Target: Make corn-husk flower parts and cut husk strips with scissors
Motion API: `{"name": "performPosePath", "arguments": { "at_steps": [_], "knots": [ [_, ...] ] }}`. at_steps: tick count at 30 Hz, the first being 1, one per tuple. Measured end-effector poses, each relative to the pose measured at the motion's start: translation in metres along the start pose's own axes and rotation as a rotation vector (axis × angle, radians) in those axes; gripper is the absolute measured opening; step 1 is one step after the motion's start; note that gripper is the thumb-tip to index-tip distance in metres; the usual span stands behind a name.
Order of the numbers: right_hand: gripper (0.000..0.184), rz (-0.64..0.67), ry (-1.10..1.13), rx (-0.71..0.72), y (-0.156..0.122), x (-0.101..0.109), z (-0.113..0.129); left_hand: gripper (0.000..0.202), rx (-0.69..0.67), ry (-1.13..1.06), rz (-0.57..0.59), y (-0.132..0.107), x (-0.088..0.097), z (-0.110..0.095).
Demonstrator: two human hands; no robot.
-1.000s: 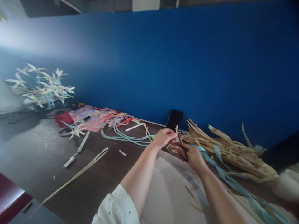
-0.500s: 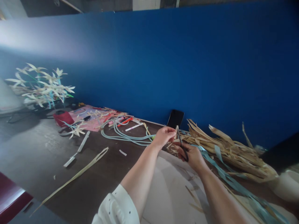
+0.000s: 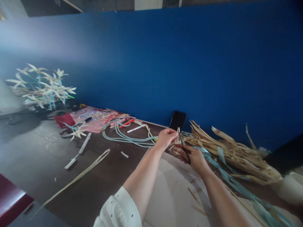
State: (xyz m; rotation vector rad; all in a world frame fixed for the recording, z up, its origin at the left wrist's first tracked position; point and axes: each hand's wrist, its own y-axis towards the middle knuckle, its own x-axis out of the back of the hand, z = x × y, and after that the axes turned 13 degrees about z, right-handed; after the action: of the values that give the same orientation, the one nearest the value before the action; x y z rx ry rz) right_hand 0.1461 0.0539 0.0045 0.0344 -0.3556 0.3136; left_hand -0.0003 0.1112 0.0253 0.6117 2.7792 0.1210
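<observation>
My left hand (image 3: 167, 138) pinches a small pale strip of dried husk (image 3: 178, 130) between thumb and fingertips. In my right hand (image 3: 193, 157) is a pair of dark-handled scissors (image 3: 183, 145), its blades pointing up against the strip. Whether the blades are fully closed is too small to make out. Small pale scraps (image 3: 174, 149) lie on the table just below both hands. Right of my right hand spreads a bundle of dried brown husks (image 3: 227, 151), with light blue ribbon (image 3: 233, 179) trailing in front of it.
A phone (image 3: 178, 120) leans against the blue partition (image 3: 189, 63). To the left lie looped pale-blue cords (image 3: 118, 137), pens (image 3: 136, 128), a pink sheet (image 3: 94, 126), a red spool (image 3: 63, 119) and a long husk strand (image 3: 78, 178). Husk flowers (image 3: 47, 88) stand at far left.
Both hands stay almost in place. The strip and the scissor blades have shifted very slightly to the left.
</observation>
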Motion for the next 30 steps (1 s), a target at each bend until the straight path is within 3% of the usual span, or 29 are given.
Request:
{"name": "performPosePath", "arguments": {
  "at_steps": [17,30],
  "knots": [
    [0.06,-0.008,-0.012,-0.016,0.0,-0.001,0.0,0.023,-0.012,0.009,-0.012,-0.001,-0.001,-0.002],
    [0.055,0.022,0.006,-0.003,0.001,-0.001,-0.002,0.019,-0.044,0.076,0.108,0.0,0.011,-0.003]
  ]
}}
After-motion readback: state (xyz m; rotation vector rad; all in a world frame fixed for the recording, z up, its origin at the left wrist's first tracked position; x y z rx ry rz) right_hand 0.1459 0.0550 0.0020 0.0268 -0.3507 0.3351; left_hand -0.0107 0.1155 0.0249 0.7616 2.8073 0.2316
